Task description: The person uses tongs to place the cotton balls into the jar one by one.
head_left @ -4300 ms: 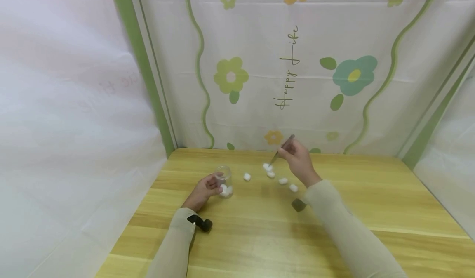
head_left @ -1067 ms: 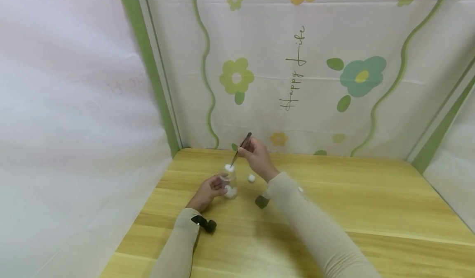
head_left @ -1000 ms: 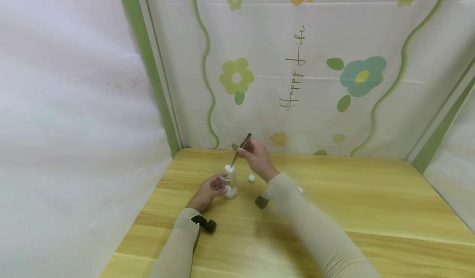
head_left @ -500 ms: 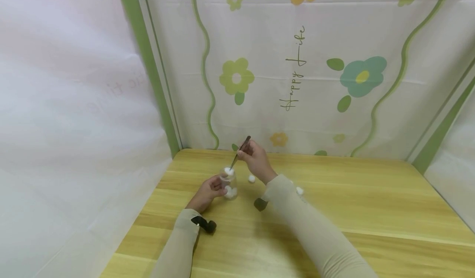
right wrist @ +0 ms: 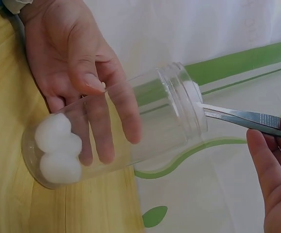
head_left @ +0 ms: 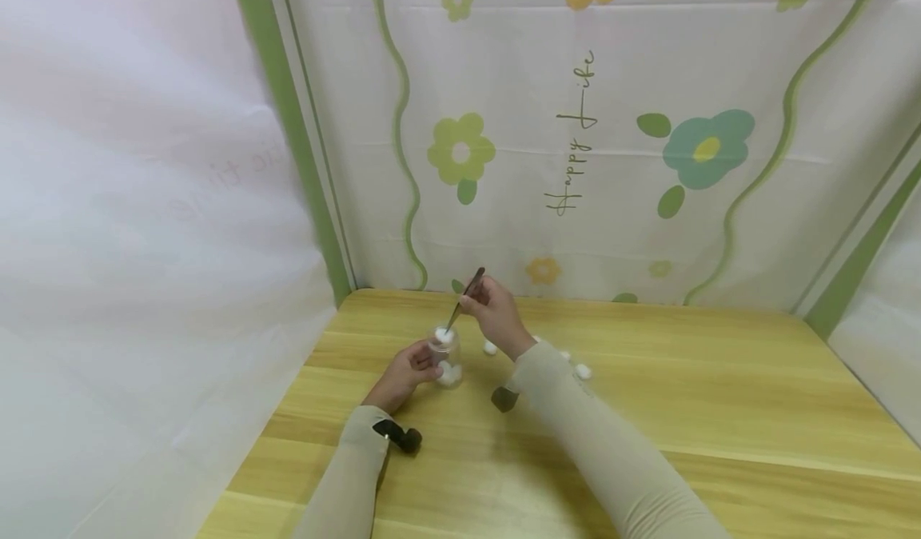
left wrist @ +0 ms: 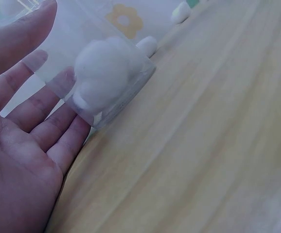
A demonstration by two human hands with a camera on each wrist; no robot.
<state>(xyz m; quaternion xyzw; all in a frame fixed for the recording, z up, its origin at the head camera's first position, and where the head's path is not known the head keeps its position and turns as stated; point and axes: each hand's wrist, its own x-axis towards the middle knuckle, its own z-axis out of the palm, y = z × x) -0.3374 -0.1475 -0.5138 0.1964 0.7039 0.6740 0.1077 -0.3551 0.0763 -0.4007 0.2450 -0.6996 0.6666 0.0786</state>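
My left hand (head_left: pixel 398 379) holds a clear jar (head_left: pixel 435 352) upright on the wooden table, thumb on one side and fingers on the other. Several cotton balls (right wrist: pixel 60 167) lie at the jar's bottom. My right hand (head_left: pixel 496 315) pinches dark metal tweezers (head_left: pixel 469 293) from above. At their tips, another cotton ball (head_left: pixel 444 335) sits in the jar's mouth. The right wrist view shows the tweezers (right wrist: pixel 245 119) reaching that ball at the threaded rim, with my left hand (right wrist: pixel 75 53) around the jar.
Loose cotton balls lie on the table (head_left: pixel 719 395): one (head_left: pixel 490 348) just right of the jar, another (head_left: pixel 583 372) beyond the right wrist, others partly hidden by the sleeve. A patterned white curtain (head_left: pixel 518 67) hangs behind the table.
From the loose cotton balls on the right, my right hand has moved left to the jar with one ball in the tweezers. Over the last second it sinks slightly into the mouth.
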